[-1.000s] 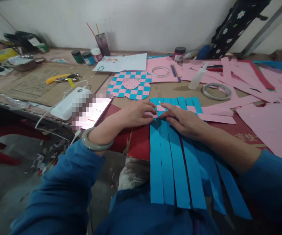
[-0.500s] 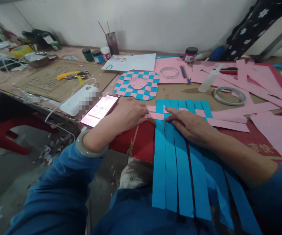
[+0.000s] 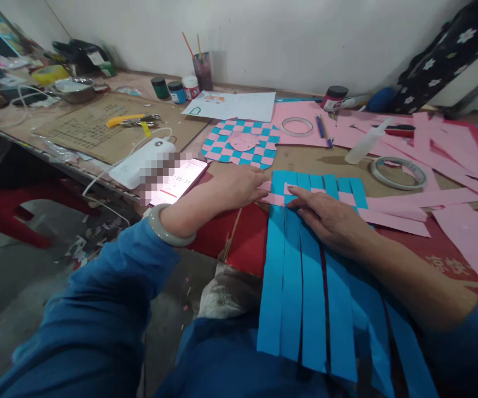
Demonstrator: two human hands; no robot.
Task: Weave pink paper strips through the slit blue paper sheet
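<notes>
A sheet of blue paper cut into long strips (image 3: 278,265) lies over the table edge and hangs toward my lap. Pink paper strips (image 3: 278,200) run crosswise through its top, giving a checked band. My left hand (image 3: 241,187) has its fingers closed on the left ends of the pink strips, right beside the blue edge. My right hand (image 3: 334,218) rests on the weave, index finger stretched out and the other fingers loosely bent. Its palm side is hidden. Behind them lies a blue and pink checked paper piece (image 3: 218,146) with a pink round on it.
Left of my hands are a phone (image 3: 195,171) and a white power bank (image 3: 139,166) with a cable. A glue bottle (image 3: 365,145), a tape roll (image 3: 398,174) and pink paper sheets (image 3: 471,232) lie to the right. Paint jars (image 3: 176,92) stand near the wall.
My left hand has shifted slightly right along the pink strips, closer to the blue edge. My right hand stays almost in place on the weave. The view has turned a little left.
</notes>
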